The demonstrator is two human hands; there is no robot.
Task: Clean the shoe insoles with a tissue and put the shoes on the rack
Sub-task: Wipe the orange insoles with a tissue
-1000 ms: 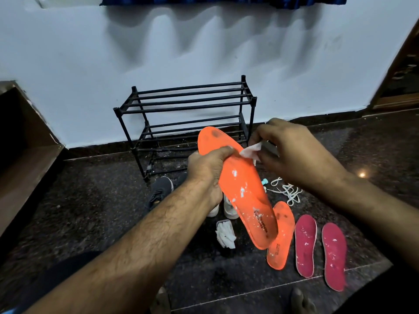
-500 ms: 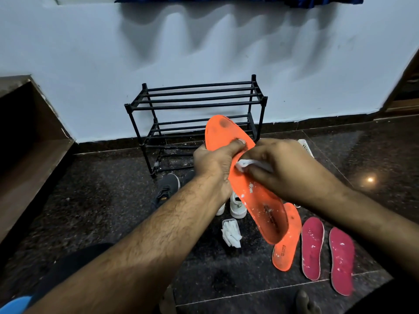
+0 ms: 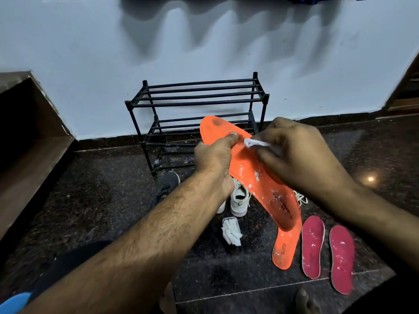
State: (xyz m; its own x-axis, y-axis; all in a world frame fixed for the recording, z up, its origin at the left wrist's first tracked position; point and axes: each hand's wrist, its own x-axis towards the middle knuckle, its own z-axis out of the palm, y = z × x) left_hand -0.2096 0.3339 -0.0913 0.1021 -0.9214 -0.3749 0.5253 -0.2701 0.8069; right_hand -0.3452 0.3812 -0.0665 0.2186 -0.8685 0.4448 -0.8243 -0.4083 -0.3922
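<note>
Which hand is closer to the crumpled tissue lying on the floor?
Left. The left hand holds the orange insole up, with the crumpled tissue below it in the picture. The right hand, pinching another tissue, is farther to the right.

Dim room; wavy shadows above the rack (image 3: 197, 103), lamp glare on floor (image 3: 371, 178) right; edges bowed.
</note>
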